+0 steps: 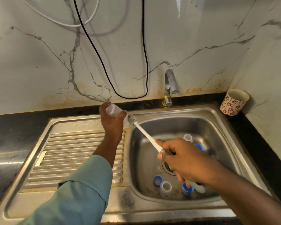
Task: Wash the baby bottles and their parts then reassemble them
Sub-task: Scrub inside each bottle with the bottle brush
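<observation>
My left hand [112, 122] grips a clear baby bottle [112, 109], held on its side above the back corner of the drainboard. My right hand [181, 159] grips the handle of a long white bottle brush [145, 135]; its grey bristle head sits just outside the bottle's mouth. In the steel sink [217, 120] lie loose parts: a clear piece [165, 188] near the front, a blue ring [157, 180] beside it, a blue cap [187, 189], another clear piece [188, 137] and a blue part [199, 146] farther back, partly hidden by my right hand.
A chrome tap [169, 88] stands behind the basin, with no water running. The ribbed drainboard [78, 158] lies to the left. A red-flowered cup [234, 102] sits on the dark counter at the back right. A black cable [130, 96] hangs down the marble wall.
</observation>
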### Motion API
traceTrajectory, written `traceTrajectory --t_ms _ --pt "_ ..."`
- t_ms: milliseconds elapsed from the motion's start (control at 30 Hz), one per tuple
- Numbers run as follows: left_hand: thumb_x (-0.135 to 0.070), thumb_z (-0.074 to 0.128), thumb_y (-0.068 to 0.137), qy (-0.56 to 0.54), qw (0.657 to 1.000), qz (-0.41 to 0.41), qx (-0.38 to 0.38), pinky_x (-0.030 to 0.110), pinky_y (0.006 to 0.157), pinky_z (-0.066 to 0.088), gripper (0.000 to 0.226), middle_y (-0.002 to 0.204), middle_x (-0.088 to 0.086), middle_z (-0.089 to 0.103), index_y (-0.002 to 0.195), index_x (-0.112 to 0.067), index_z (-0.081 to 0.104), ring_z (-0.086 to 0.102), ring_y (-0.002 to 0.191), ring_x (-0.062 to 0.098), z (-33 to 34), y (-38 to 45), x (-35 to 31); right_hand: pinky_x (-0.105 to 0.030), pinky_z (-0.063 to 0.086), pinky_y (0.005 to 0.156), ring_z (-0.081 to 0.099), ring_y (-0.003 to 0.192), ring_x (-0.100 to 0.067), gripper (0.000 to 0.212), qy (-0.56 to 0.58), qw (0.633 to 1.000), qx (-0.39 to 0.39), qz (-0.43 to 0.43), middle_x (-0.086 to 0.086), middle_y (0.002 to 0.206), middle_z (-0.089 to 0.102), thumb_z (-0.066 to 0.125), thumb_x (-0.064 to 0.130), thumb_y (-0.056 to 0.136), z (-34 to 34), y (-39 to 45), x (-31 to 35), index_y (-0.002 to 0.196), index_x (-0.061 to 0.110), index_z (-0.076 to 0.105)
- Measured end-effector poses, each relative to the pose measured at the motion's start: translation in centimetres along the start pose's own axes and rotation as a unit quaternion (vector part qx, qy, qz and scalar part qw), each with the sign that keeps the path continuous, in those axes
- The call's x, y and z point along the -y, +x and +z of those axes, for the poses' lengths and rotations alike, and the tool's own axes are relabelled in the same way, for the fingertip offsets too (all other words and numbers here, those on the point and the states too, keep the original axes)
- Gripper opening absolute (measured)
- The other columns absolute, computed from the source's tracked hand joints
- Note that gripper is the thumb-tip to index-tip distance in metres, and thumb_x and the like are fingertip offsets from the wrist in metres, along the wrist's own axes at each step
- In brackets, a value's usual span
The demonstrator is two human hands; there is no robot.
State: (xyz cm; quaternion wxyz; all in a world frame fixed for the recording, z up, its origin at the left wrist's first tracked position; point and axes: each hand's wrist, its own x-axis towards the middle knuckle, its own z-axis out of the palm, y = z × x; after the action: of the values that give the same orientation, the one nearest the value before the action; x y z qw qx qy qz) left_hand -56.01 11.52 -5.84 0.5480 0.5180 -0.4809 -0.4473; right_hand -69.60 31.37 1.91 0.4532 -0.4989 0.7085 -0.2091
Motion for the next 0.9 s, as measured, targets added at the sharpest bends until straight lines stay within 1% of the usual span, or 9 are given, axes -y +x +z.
traceTrajectory --t_ms 133,300,400,467,567,633,667,767,900 --pt "-0.003 0.082 0.073 0.027 0.999 -0.001 0.040 0.028 0.077 0.057 0.059 0.111 -0.007 0.050 0.117 -0.029 0.052 0.055 0.101 0.015 0.6 0.0 0.4 -0.033 0.054 0.052 0.054 0.043 -0.010 0.035 -0.008 1.000 -0.015 0.010 0.014 0.078 0.063 0.051 0.031 0.099 -0.1 0.2 -0.4 0.134 0.028 0.053" --pt "-0.005 0.083 0.073 -0.026 0.999 -0.018 0.023 0.035 0.078 0.060 0.059 0.116 0.000 0.051 0.117 -0.028 0.051 0.059 0.101 0.021 2.2 0.1 0.5 -0.025 0.046 0.046 0.048 0.044 -0.010 0.038 0.022 0.999 -0.043 0.006 0.010 0.066 0.058 0.049 0.027 0.100 -0.2 0.5 -0.7 0.138 0.031 0.049" --pt "-0.008 0.084 0.072 -0.018 1.000 -0.015 0.014 0.041 0.086 0.059 0.059 0.117 0.001 0.052 0.117 -0.028 0.051 0.059 0.107 0.026 3.3 -0.1 0.5 -0.022 0.045 0.042 0.049 0.042 -0.008 0.035 0.019 0.998 -0.055 0.007 0.011 0.078 0.063 0.048 0.029 0.101 -0.5 0.6 -0.7 0.136 0.028 0.051" --pt "-0.009 0.083 0.074 -0.023 0.999 -0.025 0.007 0.044 0.086 0.059 0.057 0.121 0.004 0.052 0.116 -0.029 0.050 0.059 0.108 0.027 3.5 -0.1 0.3 -0.023 0.047 0.044 0.049 0.046 -0.008 0.042 0.019 0.999 -0.048 0.002 0.009 0.070 0.058 0.048 0.029 0.101 -0.6 0.4 -0.6 0.142 0.033 0.044" --pt "-0.009 0.084 0.074 -0.019 0.999 -0.013 0.038 0.037 0.080 0.059 0.060 0.123 0.002 0.050 0.120 -0.024 0.050 0.058 0.105 0.021 4.3 -0.4 -0.3 -0.023 0.051 0.046 0.051 0.046 -0.006 0.044 -0.008 0.998 -0.067 0.006 0.004 0.070 0.058 0.047 0.029 0.101 -1.1 0.9 -0.6 0.144 0.034 0.041" --pt "-0.008 0.083 0.075 0.004 1.000 0.001 0.031 0.029 0.077 0.057 0.060 0.123 0.001 0.049 0.123 -0.023 0.050 0.057 0.103 0.018 4.7 -0.5 -0.5 -0.018 0.048 0.042 0.050 0.044 -0.005 0.042 -0.022 0.996 -0.083 0.001 0.004 0.073 0.059 0.046 0.029 0.102 -1.1 1.1 -0.6 0.144 0.032 0.043" --pt "-0.008 0.082 0.076 0.002 1.000 -0.001 0.015 0.031 0.079 0.059 0.060 0.122 0.002 0.050 0.124 -0.024 0.050 0.058 0.105 0.020 4.7 -0.3 -0.4 -0.017 0.047 0.042 0.050 0.045 -0.005 0.043 -0.027 0.996 -0.079 -0.003 0.004 0.074 0.060 0.046 0.030 0.102 -1.0 1.2 -0.6 0.144 0.032 0.043" --pt "-0.008 0.083 0.075 -0.011 1.000 -0.027 -0.002 0.043 0.085 0.059 0.059 0.116 0.000 0.052 0.121 -0.025 0.050 0.060 0.105 0.023 4.8 -0.2 -0.4 -0.022 0.052 0.047 0.051 0.048 -0.007 0.043 -0.026 0.997 -0.070 0.002 0.004 0.075 0.057 0.046 0.030 0.101 -0.6 1.7 -0.6 0.144 0.035 0.042" --pt "-0.008 0.083 0.074 0.010 1.000 -0.012 0.001 0.044 0.086 0.059 0.060 0.121 0.004 0.052 0.122 -0.022 0.051 0.058 0.107 0.025 5.0 -0.3 0.2 -0.038 0.060 0.061 0.055 0.056 -0.011 0.043 -0.043 0.997 -0.066 0.000 0.005 0.076 0.055 0.046 0.031 0.101 -0.7 2.0 -0.8 0.144 0.033 0.042"
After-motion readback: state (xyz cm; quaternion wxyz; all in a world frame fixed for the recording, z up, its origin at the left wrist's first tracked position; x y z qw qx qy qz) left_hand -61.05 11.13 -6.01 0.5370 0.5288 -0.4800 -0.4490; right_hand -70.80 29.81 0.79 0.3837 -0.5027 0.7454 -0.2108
